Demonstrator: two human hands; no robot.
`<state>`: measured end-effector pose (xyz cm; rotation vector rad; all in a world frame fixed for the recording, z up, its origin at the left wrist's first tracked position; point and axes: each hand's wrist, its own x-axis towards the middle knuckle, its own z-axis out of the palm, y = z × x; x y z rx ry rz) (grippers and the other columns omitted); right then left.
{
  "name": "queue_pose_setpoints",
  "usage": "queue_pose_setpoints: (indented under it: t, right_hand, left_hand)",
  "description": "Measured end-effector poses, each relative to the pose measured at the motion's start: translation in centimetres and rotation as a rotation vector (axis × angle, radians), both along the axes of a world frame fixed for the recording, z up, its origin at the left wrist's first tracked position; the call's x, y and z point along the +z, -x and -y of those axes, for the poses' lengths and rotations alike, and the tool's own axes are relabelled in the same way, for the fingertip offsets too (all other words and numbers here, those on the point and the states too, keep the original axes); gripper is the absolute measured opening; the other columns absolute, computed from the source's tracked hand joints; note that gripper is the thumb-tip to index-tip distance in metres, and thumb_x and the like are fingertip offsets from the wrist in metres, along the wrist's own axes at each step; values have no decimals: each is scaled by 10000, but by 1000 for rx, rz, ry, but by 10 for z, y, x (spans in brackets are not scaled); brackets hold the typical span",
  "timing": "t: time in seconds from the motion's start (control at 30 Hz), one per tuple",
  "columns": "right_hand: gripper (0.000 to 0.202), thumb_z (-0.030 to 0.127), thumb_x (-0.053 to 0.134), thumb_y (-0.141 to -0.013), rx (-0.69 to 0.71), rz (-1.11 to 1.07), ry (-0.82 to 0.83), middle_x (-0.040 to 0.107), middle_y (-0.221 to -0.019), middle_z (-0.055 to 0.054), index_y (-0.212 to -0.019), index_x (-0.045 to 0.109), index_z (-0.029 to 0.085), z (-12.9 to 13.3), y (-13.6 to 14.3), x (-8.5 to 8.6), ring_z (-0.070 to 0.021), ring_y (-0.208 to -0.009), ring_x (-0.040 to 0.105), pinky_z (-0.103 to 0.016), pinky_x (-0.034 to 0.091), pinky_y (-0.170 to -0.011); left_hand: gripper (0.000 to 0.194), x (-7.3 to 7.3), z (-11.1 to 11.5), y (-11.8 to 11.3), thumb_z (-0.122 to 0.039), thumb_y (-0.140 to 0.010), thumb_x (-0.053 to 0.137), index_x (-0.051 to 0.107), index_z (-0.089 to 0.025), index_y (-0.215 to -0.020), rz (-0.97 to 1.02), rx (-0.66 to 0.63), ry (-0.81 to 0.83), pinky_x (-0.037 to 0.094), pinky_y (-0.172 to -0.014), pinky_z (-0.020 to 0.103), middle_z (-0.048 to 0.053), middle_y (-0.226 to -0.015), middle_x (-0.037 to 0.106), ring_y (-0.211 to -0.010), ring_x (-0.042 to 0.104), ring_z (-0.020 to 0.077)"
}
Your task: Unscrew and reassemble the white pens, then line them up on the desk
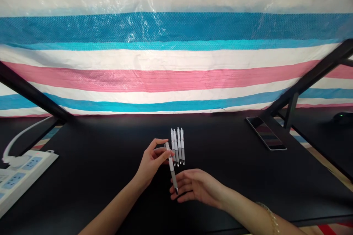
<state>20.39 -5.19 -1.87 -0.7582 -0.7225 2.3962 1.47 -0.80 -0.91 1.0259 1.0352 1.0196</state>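
- Left hand (151, 159): grip pinched on the upper end of a white pen (171, 167), held above the black bench (96, 161).
- Right hand (193, 187): fingers loosely spread, holding nothing, beside the pen's tip.
- Four matching pens (178, 147): lying side by side just behind.

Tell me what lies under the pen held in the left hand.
Under the pen, the right hand sits palm-up beneath its tip, over the black table. The hand covers the table surface beneath it.

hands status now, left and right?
Left hand: closed on the pen, pinching its upper end.
Right hand: open, fingers by the pen's tip, holding nothing.
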Motion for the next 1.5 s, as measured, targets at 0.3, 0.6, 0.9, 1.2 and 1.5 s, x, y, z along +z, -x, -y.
queue_pose_setpoints:
  t: [0.3, 0.6, 0.9, 1.2, 1.5]
  right_hand:
    - [363, 357, 520, -812, -2, 0, 3, 651, -994, -179, -1005, 626, 68, 1, 1, -2, -270, -928, 628, -437, 401, -882]
    - [379, 371, 555, -789, -12, 11, 26, 643, -1003, -192, -1002, 629, 67, -1, 1, 3, -280, -928, 627, -457, 390, -894]
    - [390, 387, 548, -787, -7, 18, 23, 653, -981, -176, -1006, 626, 74, -1, 2, 1, -279, -927, 628, -427, 405, -867]
    - [379, 418, 510, -798, 47, 79, -28, 650, -833, -129, -899, 637, 75, -1, 2, -4, -245, -776, 655, -385, 453, -746]
    - [339, 399, 531, -800, 12, 120, -169, 640, -804, -107, -871, 630, 83, -10, -5, 0, -202, -740, 641, -348, 463, -718]
  left_hand:
    - [388, 3, 0, 2, -307, -744, 675, 519, -200, -1082, -2, 23, 8, 509, -641, 267, 32, -753, 696, -665, 631, 147]
    - [345, 4, -1, 3, -302, -764, 658, 512, -216, -1065, 7, 14, 9, 504, -648, 263, 23, -748, 694, -663, 620, 139]
    - [362, 3, -3, 6, -303, -763, 656, 514, -205, -1081, -31, 41, -7, 506, -654, 285, 38, -760, 687, -672, 622, 154]
    - [484, 10, -41, 7, -368, -703, 674, 542, -225, -1146, -306, 79, -220, 530, -583, 269, -13, -770, 594, -618, 615, 143]
    - [461, -9, -64, 2, -389, -714, 633, 563, -183, -1121, -544, 87, -278, 558, -576, 307, -3, -743, 619, -545, 640, 153]
